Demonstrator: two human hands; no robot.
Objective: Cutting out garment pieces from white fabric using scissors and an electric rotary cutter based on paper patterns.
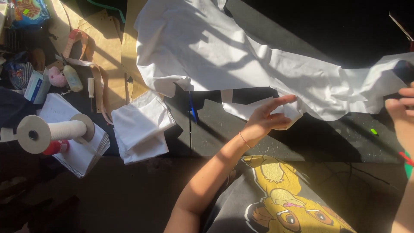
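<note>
Your left hand (264,118) lies open, fingers spread flat on the lower edge of the white cloth (224,56) draped across the dark table (345,142). Your right hand (402,110) pinches the cloth's right end. Folded white pieces (140,127) lie well left.

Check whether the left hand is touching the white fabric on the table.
Touching. The head view shows the left hand with fingers laid on the lower edge of the white fabric.

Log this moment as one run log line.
left hand: flat on white fabric edge | right hand: grips fabric's right end | folded white pieces: left on table
</note>
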